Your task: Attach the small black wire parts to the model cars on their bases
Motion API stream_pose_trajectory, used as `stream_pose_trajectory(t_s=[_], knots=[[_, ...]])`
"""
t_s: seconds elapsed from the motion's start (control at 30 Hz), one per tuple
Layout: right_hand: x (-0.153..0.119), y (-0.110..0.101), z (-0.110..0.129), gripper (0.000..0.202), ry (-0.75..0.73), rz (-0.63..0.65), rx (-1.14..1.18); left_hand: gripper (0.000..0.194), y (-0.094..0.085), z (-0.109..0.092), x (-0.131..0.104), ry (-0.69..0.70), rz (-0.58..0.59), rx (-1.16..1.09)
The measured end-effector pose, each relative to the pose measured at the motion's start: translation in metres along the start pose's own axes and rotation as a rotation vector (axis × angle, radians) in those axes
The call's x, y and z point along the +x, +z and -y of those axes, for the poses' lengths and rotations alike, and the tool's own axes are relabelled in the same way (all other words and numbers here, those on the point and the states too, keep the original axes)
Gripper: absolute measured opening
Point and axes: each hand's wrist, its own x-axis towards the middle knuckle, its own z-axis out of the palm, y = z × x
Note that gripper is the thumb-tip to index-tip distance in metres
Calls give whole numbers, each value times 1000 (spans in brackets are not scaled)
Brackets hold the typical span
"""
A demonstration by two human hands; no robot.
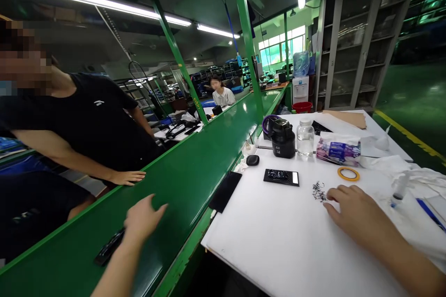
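Observation:
My left hand [142, 217] is over the green conveyor belt, its thumb and a finger spread apart and nothing visible between them. Beside and partly behind its wrist, a dark tray [109, 247] with black contents lies on the belt. My right hand [355, 211] rests low over the white table, fingers curved and thumb apart from them. Its fingertips are at the edge of a small pile of tiny black pieces [318, 191]; whether they touch any is too small to tell. A black tray [281, 177] holding glossy black parts and a white label lies left of the pile.
A black bottle [283, 141], a clear jar [305, 139], a tissue pack [338, 151], yellow tape [348, 174] and a syringe [399, 190] are on the white table [278, 232]. Across the green conveyor [195, 167] stands a person in black [94, 125], one hand on its edge.

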Motion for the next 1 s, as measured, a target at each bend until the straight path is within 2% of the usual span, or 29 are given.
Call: stream_pose_trajectory(t_s=[0.07, 0.17, 0.23, 0.3, 0.33, 0.4, 0.5, 0.67, 0.83, 0.9, 1.0], knots=[[1, 7, -19, 22, 131, 97, 57, 70, 13, -73, -4, 209, 10, -23], [2, 13, -31, 25, 254, 196, 139, 57, 39, -188, -18, 796, 71, -105], [2, 11, -28, 23, 265, 221, 133, 63, 58, -257, -25, 1052, 159, -113], [1, 3, -21, 18, 224, 227, 102, 74, 76, -313, -27, 1181, 268, -35], [0, -1, -17, 17, 197, 226, 85, 77, 84, -335, -25, 1209, 294, -18], [0, -8, -10, 19, 158, 209, 75, 81, 95, -366, -17, 1243, 333, 12], [2, -12, -5, 19, 129, 186, 72, 84, 101, -389, -1, 1272, 401, 55], [5, -7, -6, 14, 113, 175, 64, 90, 101, -394, 12, 1273, 511, 132], [4, -7, -10, 12, 146, 196, 73, 81, 99, -378, -4, 1276, 475, 70], [3, -7, -12, 12, 163, 201, 78, 78, 91, -365, -15, 1287, 440, 43], [2, -3, -16, 13, 170, 210, 97, 77, 70, -340, -39, 1329, 402, 22]])
